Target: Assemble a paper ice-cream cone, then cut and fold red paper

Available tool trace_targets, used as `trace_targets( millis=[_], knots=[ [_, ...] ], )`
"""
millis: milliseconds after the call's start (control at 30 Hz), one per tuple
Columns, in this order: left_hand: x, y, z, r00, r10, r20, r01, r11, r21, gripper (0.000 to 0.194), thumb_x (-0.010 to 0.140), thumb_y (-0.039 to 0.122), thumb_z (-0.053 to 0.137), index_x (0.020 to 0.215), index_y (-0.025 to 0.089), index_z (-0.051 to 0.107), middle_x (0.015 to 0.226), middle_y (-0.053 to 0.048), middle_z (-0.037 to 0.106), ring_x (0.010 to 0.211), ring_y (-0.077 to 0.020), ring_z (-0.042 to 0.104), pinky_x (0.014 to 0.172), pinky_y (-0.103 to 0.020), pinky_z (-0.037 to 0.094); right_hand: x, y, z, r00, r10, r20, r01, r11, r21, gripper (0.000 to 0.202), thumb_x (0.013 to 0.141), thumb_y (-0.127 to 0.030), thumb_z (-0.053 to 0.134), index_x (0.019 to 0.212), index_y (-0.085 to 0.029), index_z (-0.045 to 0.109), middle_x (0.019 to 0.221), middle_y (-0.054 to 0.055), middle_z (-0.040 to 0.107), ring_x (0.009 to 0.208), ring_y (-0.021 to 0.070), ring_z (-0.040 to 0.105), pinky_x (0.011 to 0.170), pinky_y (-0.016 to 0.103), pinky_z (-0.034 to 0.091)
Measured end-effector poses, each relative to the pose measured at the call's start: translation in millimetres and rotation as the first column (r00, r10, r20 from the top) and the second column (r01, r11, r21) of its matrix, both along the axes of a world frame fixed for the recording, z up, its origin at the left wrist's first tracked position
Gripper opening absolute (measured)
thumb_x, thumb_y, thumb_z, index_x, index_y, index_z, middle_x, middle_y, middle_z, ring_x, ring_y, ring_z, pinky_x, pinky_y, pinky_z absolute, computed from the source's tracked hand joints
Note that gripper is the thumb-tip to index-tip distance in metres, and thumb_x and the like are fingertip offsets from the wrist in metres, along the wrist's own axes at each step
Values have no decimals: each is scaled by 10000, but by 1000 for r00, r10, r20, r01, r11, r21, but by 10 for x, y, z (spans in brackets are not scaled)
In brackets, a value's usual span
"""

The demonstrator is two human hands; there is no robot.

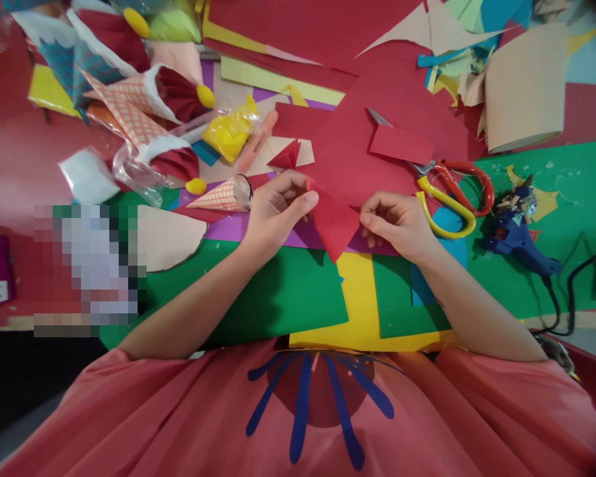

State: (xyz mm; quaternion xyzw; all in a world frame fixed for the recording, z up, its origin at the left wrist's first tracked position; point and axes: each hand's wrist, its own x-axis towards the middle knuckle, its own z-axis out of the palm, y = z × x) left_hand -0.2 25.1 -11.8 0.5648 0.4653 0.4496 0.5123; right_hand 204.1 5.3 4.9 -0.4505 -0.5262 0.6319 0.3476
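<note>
A small piece of red paper [334,228], with a point hanging downward, is held up between my hands. My left hand [282,207] pinches its left edge between thumb and fingers. On the other side, my right hand [396,224] has its thumb and fingers closed on the paper's right corner. Scissors [449,195] with red and yellow handles lie just right of my right hand, their blades partly under a red paper scrap [401,143]. An orange-checked paper cone [222,196] rests against the back of my left hand. A small folded red piece [285,155] lies beyond it.
A blue glue gun [519,242] with a black cord lies at right on green card [571,199]. Several finished paper cones [129,109] crowd the upper left. A beige paper roll [526,89] stands upper right. A cream paper piece [166,238] lies left; a large red sheet [377,93] spreads behind.
</note>
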Motion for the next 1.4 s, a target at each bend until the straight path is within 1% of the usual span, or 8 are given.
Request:
trace_targets(
  millis=[100, 300, 467, 667, 833, 967, 1167, 1400],
  knots=[
    [-13, 9, 13, 999, -7, -35, 7, 1000, 1, 285, 778, 488, 664, 871, 221, 622, 610, 40, 498, 505, -65, 510, 463, -191, 400, 2, 2, 3, 1000, 7, 2, -7, 1000, -19, 214, 775, -334, 674, 692, -187, 542, 561, -55, 538, 442, 54, 520, 433, 187, 429],
    [-9, -14, 59, 998, 40, -53, -37, 998, 47, 229, 765, 409, 702, 764, 194, 625, 667, 19, 611, 561, -62, 573, 514, -174, 467, 9, 10, -1, 997, -67, 28, 67, 997, -22, 196, 764, -336, 657, 670, -210, 540, 555, -49, 537, 442, 70, 473, 423, 213, 391],
    [0, -42, 101, 997, 20, -78, -14, 996, 83, 185, 742, 330, 732, 745, 175, 633, 682, 16, 663, 587, -66, 622, 535, -158, 495, -4, 33, 7, 978, -196, 67, 188, 976, 112, 227, 781, -341, 642, 635, -209, 529, 548, -45, 501, 488, 76, 436, 456, 217, 350],
    [10, -65, 92, 995, 49, -88, -41, 996, 84, 205, 749, 344, 736, 738, 177, 617, 665, 19, 659, 591, -82, 645, 543, -175, 521, 9, 0, -31, 984, -167, 66, 162, 984, 67, 380, 851, -581, 533, 759, -219, 605, 596, -25, 491, 519, 92, 441, 479, 236, 349],
    [31, -104, 102, 992, 31, -126, -19, 995, 97, 147, 762, 305, 715, 726, 186, 636, 686, 11, 681, 612, -87, 660, 560, -170, 532, 31, -36, -44, 998, -61, 19, 59, 994, 90, 533, 764, -732, 521, 807, -209, 615, 657, -13, 516, 559, 92, 431, 481, 233, 321],
    [42, -126, 100, 985, 18, -173, 4, 993, 122, 113, 766, 269, 706, 740, 181, 641, 692, 16, 694, 604, -74, 657, 568, -149, 535, 11, -37, -2, 997, -15, 81, 6, 994, 112, 453, 719, -630, 664, 742, -188, 568, 684, -17, 523, 599, 87, 440, 517, 220, 348],
    [48, -132, 81, 984, 16, -175, 13, 986, 163, 36, 751, 162, 683, 731, 171, 654, 682, 27, 704, 615, -52, 659, 573, -107, 520, -28, -41, -5, 980, -7, 197, -23, 988, 152, 220, 824, -379, 611, 759, -170, 590, 676, -16, 553, 595, 84, 448, 531, 220, 346],
    [53, -123, 102, 992, 4, -126, 2, 999, 44, 69, 751, 197, 702, 723, 176, 643, 659, 21, 704, 568, -67, 658, 522, -123, 512, -45, -19, 4, 971, -36, 235, -4, 986, 168, 230, 830, -369, 631, 719, -170, 599, 653, -20, 584, 592, 86, 468, 543, 221, 356]
  ],
)
